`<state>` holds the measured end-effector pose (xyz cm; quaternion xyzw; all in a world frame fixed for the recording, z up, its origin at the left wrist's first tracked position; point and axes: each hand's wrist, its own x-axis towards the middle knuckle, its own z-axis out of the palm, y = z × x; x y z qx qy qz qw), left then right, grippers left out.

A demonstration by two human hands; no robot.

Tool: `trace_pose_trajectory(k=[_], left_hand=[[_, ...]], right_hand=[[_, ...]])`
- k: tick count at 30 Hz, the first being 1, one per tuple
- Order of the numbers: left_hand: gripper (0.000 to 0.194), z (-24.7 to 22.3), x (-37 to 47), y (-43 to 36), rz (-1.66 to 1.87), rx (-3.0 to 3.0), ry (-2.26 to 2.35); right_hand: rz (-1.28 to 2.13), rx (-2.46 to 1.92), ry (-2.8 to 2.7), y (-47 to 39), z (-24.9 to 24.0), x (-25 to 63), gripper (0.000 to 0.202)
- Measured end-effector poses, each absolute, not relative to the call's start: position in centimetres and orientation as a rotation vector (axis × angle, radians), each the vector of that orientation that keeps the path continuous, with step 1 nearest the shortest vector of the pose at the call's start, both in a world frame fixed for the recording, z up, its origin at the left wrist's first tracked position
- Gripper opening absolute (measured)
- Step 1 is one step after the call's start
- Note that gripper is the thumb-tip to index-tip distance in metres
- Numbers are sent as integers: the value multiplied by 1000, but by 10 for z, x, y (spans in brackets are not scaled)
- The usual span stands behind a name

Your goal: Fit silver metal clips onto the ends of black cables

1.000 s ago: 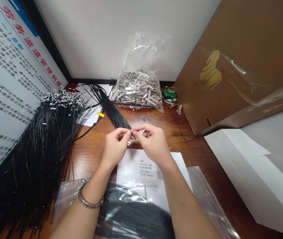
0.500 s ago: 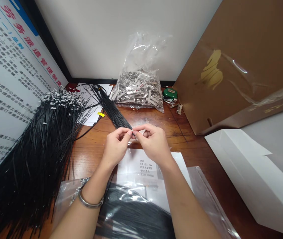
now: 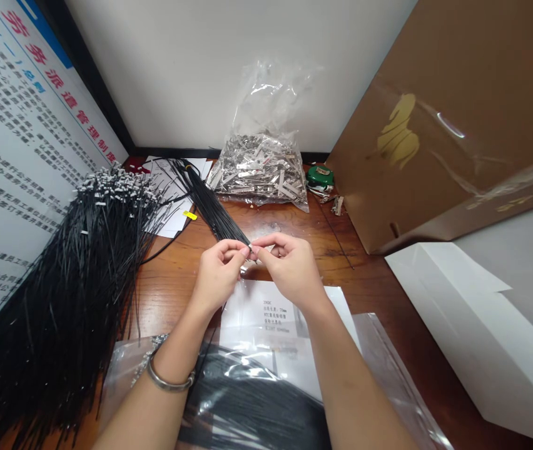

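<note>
My left hand (image 3: 222,272) and my right hand (image 3: 285,265) meet over the middle of the table, thumbs and forefingers pinched together. What they pinch is too small to name. Just beyond the fingertips lies the near end of a bundle of thin black wires (image 3: 214,209), which runs back and left. Below my hands a printed white sheet (image 3: 248,306) lies partly under a clear plastic bag (image 3: 248,387) of black wires. A clear bag of small metal parts (image 3: 261,169) stands against the wall.
A large heap of black wires with white ends (image 3: 69,281) fills the left side by a printed board (image 3: 36,125). On the right are a brown box (image 3: 416,125), a white box (image 3: 473,331) and a green tape measure (image 3: 320,177). A yellow tag (image 3: 190,215) lies on papers.
The fingertips have shifted very slightly against each other, and the right fingers sit a little closer together. Everything else looks the same.
</note>
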<state>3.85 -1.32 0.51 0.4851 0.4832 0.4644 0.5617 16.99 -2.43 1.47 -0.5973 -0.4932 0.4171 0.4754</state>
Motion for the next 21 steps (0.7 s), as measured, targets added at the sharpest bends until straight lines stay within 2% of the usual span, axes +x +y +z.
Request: trace_pose_trajectory(k=[21], left_hand=[[22,6,38,-14,1122,1097,1078]], right_hand=[[1048,-1452,-1163,-26,17,171,11]])
